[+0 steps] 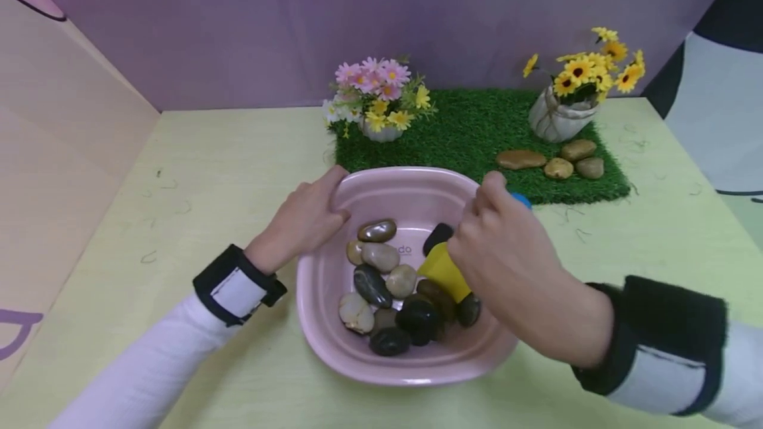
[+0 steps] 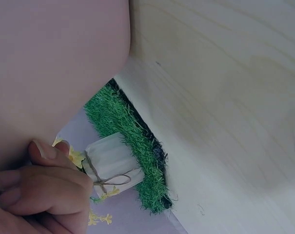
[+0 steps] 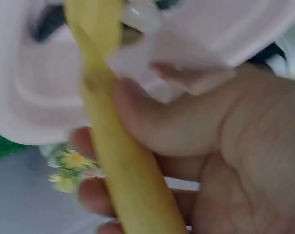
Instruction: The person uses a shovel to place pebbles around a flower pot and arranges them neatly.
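Observation:
A pink plastic basin [image 1: 411, 376] stands on the table with several smooth stones [image 1: 380, 257] in it, some pale, some brown or black. At its far left corner my left hand [image 1: 306, 217] grips the rim, and the left wrist view shows its curled fingers [image 2: 54, 190] by the basin's outer wall. My right hand [image 1: 507, 257] holds a yellow toy shovel [image 1: 444, 273] by its handle, fingers wrapped round it, thumb along it. The shovel's blade reaches down among the stones on the basin's right side. A blue bit [image 1: 521, 200] shows behind the right hand.
Behind the basin lies a green turf mat [image 1: 471, 124]. On it stand a pot of pink and yellow flowers [image 1: 381, 95] and a white pot of yellow flowers [image 1: 560, 118]. Several brown stones [image 1: 520, 159] lie on the mat's right part. A purple backdrop [image 1: 298, 32] rises behind.

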{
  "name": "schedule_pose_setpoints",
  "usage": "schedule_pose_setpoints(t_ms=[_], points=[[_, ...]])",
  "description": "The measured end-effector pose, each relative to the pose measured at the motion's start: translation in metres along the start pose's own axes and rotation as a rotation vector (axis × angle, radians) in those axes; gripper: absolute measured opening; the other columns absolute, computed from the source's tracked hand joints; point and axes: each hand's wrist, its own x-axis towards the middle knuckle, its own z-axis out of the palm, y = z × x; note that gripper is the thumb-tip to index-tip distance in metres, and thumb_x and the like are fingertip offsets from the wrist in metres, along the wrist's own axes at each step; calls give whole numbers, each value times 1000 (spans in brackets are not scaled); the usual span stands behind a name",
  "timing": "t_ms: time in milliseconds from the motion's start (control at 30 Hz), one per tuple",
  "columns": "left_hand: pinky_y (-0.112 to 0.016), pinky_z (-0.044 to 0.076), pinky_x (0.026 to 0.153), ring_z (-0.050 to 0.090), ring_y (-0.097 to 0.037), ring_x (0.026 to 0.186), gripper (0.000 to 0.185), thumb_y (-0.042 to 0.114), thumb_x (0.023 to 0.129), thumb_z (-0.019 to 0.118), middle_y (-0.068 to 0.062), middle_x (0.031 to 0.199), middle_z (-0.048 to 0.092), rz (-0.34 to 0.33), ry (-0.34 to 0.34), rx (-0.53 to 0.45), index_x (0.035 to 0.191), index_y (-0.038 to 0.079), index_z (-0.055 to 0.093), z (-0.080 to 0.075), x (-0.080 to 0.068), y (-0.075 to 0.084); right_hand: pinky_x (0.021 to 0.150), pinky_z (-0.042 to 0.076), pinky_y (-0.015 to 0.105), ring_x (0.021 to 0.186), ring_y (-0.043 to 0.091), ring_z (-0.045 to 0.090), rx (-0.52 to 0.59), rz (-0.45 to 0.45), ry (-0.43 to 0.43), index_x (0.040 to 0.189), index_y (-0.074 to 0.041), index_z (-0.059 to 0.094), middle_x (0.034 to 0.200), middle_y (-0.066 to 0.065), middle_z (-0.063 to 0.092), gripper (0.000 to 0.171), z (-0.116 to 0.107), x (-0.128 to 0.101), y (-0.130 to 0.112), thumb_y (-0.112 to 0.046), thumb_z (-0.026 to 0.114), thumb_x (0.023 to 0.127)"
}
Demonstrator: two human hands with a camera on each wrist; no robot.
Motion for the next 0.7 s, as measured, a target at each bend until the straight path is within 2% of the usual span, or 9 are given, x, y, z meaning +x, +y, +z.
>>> schedule_pose_setpoints(t_ms=[100,167,300,333,533,700], points=[[-25,55,41,67,-18,54,47,14,91,58,-20,101,68,3,-1,0,136,11,44,0,0,0,86,40,45,68,25,44,32,71,16,59,-5,56,61,8,51,26,9,1,-2,-6,71,80],[-25,55,42,67,-18,54,47,14,91,58,-20,101,69,3,-5,-5,136,11,44,0,0,0,85,40,49,73,27,46,71,104,13,64,-5,58,65,9,52,25,16,2,1,-11,71,85],[-26,56,42,67,-18,55,46,14,91,58,-20,101,69,-6,-6,-9,135,12,44,-1,0,1,85,39,57,79,31,47,135,86,-21,67,-5,55,70,12,54,32,26,2,8,-24,71,87],[-26,56,42,67,-18,55,46,14,91,58,-20,101,69,-9,-7,-11,135,13,44,-2,0,1,85,38,57,80,32,46,149,73,-38,68,-5,54,71,12,53,34,28,2,9,-27,71,87],[-26,56,42,68,-19,55,45,14,91,58,-20,102,69,-8,-2,-13,134,12,45,-3,0,1,85,35,54,79,30,42,207,29,-60,65,-7,48,68,9,48,33,28,4,13,-24,73,79],[-25,56,42,67,-18,55,45,13,91,58,-20,102,69,0,3,-15,134,11,45,-1,-1,0,85,34,58,79,30,44,291,26,-143,66,-8,53,68,9,51,33,31,4,16,-29,78,71]])
